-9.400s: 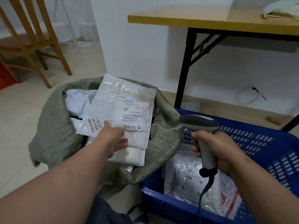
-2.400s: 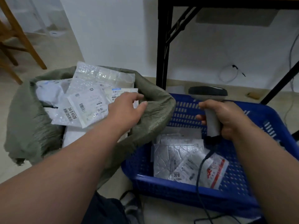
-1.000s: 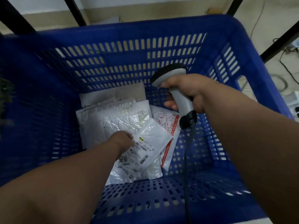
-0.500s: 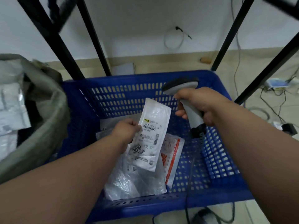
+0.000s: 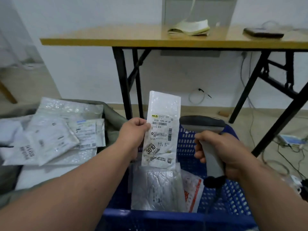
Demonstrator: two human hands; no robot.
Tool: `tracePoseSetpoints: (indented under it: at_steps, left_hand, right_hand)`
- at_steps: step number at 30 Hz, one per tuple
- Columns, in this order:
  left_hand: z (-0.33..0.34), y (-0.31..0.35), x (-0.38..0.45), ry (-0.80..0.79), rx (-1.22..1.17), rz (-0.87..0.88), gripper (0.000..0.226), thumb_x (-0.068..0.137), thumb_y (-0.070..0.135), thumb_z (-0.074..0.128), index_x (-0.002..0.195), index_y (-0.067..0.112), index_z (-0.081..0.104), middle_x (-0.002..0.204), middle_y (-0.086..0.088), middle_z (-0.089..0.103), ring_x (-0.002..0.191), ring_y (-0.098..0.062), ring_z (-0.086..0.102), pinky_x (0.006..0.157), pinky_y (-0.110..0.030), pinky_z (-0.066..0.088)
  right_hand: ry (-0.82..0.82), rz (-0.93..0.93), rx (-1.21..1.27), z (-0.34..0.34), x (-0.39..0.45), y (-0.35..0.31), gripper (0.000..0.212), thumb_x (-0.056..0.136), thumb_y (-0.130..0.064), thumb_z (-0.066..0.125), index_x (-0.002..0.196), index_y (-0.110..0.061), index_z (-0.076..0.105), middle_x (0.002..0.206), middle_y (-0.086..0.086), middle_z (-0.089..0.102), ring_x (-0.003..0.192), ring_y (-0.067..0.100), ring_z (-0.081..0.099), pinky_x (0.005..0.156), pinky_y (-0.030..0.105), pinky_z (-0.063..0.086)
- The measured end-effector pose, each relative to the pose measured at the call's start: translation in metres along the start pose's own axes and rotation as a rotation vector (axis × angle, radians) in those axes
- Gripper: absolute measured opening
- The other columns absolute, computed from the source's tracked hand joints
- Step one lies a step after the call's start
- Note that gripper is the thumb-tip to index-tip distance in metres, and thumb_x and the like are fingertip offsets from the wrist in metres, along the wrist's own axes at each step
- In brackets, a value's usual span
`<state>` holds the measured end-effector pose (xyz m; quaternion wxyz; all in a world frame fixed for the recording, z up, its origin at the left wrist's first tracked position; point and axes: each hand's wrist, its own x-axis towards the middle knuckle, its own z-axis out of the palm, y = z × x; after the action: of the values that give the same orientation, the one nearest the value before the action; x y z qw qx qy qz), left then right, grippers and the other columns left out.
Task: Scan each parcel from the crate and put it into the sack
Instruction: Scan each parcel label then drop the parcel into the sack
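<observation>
The crate (image 5: 186, 219), blue with slotted walls, is the landmark here. Inside it lie at least two parcels: a clear crinkled bag (image 5: 156, 189) flat on the bottom and, just right of it and partly under its edge, a white bag with red print (image 5: 193, 189). More may lie beneath; the pile hides that.

Above the crate's far half, the left hand (image 5: 133, 130) pinches a narrow white parcel (image 5: 160, 130) by its left edge, thumb on the label side, holding it upright with the barcodes and the number 3010 facing the camera. Its bottom edge hangs just above the clear bag.

Right of that parcel, also over the crate, the right hand (image 5: 218, 150) is wrapped around the grip of a grey scanner (image 5: 202, 125), whose head points toward the parcel's label. The scanner's dark cable drops down into the crate.

Left of the crate, touching its wall, stands the green sack (image 5: 113, 117), mouth open and full. At least four parcels (image 5: 53, 135) show on top, overlapping, white or clear with labels; the exact count is unclear.

Behind the crate is a table (image 5: 116, 39) on black legs, bearing one open book (image 5: 190, 28) and one dark flat object (image 5: 263, 32).
</observation>
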<state>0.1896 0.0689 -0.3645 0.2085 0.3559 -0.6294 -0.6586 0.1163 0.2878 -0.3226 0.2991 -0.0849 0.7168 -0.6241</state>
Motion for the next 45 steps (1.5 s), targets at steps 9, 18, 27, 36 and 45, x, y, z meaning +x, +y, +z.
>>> tracePoseSetpoints:
  at_steps: [9, 18, 27, 36, 45]
  left_hand:
    - [-0.032, 0.003, -0.009, 0.078, -0.125, -0.081, 0.013, 0.094, 0.011, 0.062, 0.081, 0.01, 0.063, 0.095, -0.017, 0.074, 0.094, -0.036, 0.071, 0.083, -0.057, 0.057]
    - [-0.043, 0.003, -0.002, 0.081, -0.14, -0.06, 0.016, 0.095, 0.01, 0.061, 0.079, 0.012, 0.061, 0.088, -0.012, 0.076, 0.073, -0.022, 0.073, 0.052, -0.027, 0.054]
    - [-0.049, 0.005, -0.002, 0.092, -0.149, -0.052, 0.013, 0.095, 0.009, 0.06, 0.083, 0.011, 0.061, 0.1, -0.017, 0.074, 0.092, -0.032, 0.071, 0.073, -0.037, 0.058]
    - [-0.068, 0.003, 0.001, 0.107, -0.161, -0.09, 0.01, 0.096, 0.013, 0.06, 0.086, 0.013, 0.061, 0.093, -0.011, 0.076, 0.084, -0.024, 0.073, 0.066, -0.038, 0.061]
    - [-0.138, 0.006, 0.008, 0.378, -0.32, -0.031, 0.012, 0.096, 0.01, 0.059, 0.084, 0.012, 0.061, 0.083, -0.005, 0.076, 0.07, -0.019, 0.074, 0.064, -0.038, 0.062]
  right_hand:
    - [-0.133, -0.057, -0.057, 0.037, -0.019, -0.012, 0.011, 0.085, -0.014, 0.066, 0.084, -0.003, 0.067, 0.061, 0.007, 0.064, 0.051, 0.017, 0.063, 0.045, 0.025, 0.051]
    - [-0.134, -0.069, -0.075, 0.053, -0.012, -0.012, 0.009, 0.084, -0.012, 0.065, 0.078, -0.006, 0.066, 0.06, 0.008, 0.062, 0.05, 0.017, 0.062, 0.044, 0.026, 0.05]
    - [-0.126, -0.075, -0.074, 0.062, -0.007, -0.012, 0.012, 0.085, -0.012, 0.064, 0.076, -0.004, 0.066, 0.058, 0.007, 0.062, 0.047, 0.015, 0.061, 0.043, 0.024, 0.05]
    - [-0.13, -0.085, -0.075, 0.074, 0.005, -0.009, 0.013, 0.083, -0.014, 0.067, 0.085, -0.001, 0.068, 0.06, 0.006, 0.067, 0.05, 0.017, 0.064, 0.044, 0.025, 0.051]
    - [-0.195, -0.053, -0.104, 0.108, 0.019, -0.006, 0.017, 0.083, -0.017, 0.07, 0.09, -0.001, 0.067, 0.063, 0.007, 0.068, 0.053, 0.019, 0.066, 0.046, 0.028, 0.051]
